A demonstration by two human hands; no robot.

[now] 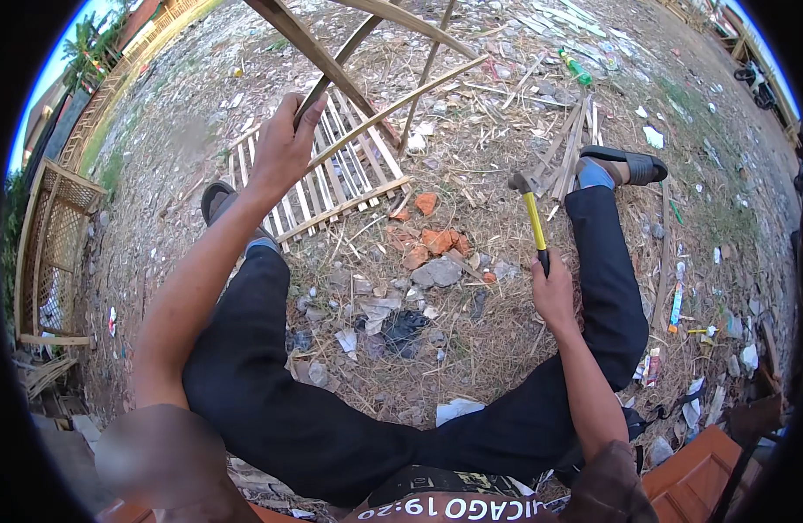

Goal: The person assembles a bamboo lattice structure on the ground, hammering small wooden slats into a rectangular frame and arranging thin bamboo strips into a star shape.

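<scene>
My left hand (284, 148) is raised ahead of me, its fingers closed on a dark wooden slat (347, 50). That slat crosses a wooden frame (307, 45) of thicker beams and thin strips, which tilts up past the top of the picture. In my right hand (554, 292) is a claw hammer (534, 216) with a yellow shaft, a black grip and a metal head pointing away from me. The hammer hangs over the ground beside my right shin, apart from the frame.
A slatted wooden panel (318, 196) lies by my left foot. Broken orange bricks (436, 244) and a grey stone (438, 273) sit between my legs. Loose wood strips (569, 148) are piled near my right foot. Beyond is a green bottle (575, 67); a lattice panel (54, 248) stands far left.
</scene>
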